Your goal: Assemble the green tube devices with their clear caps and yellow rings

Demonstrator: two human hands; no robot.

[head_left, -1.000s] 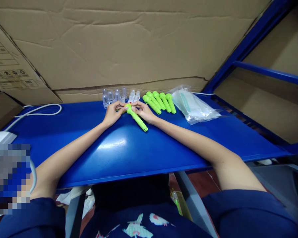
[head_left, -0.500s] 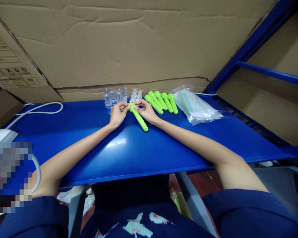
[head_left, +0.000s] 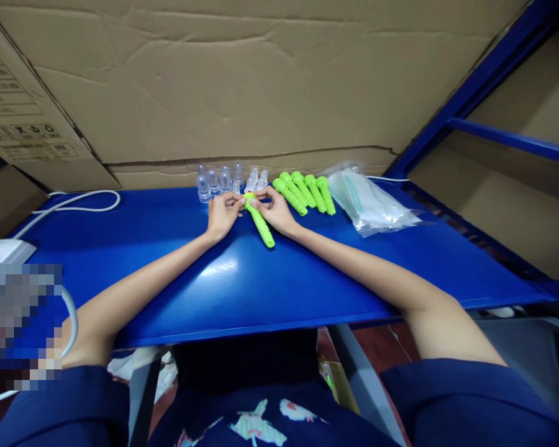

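Observation:
A lime-green plastic handle [head_left: 263, 230] slants toward me over the table, with a small red spot at its far, wider end. My left hand [head_left: 223, 216] pinches that end from the left, fingers closed. From the other side my right hand [head_left: 276, 212] grips the same end with thumb and fingers. The fingers partly hide the red spot. Just beyond my hands stand several clear plastic domed pieces [head_left: 225, 178] and a few smaller translucent tips [head_left: 251, 180]. Several matching green handles [head_left: 302, 192] lie side by side to the right of my right hand.
The blue table [head_left: 190, 298] ends in a front edge near my body. A clear plastic bag [head_left: 372, 202] lies at the back right. A white cable [head_left: 88, 202] and a white device [head_left: 9, 251] are at the left. Cardboard [head_left: 242, 87] walls the back.
The near end of the green handle has swung slightly to the left. Both hands keep their grip at its far end, and the view has shifted a little.

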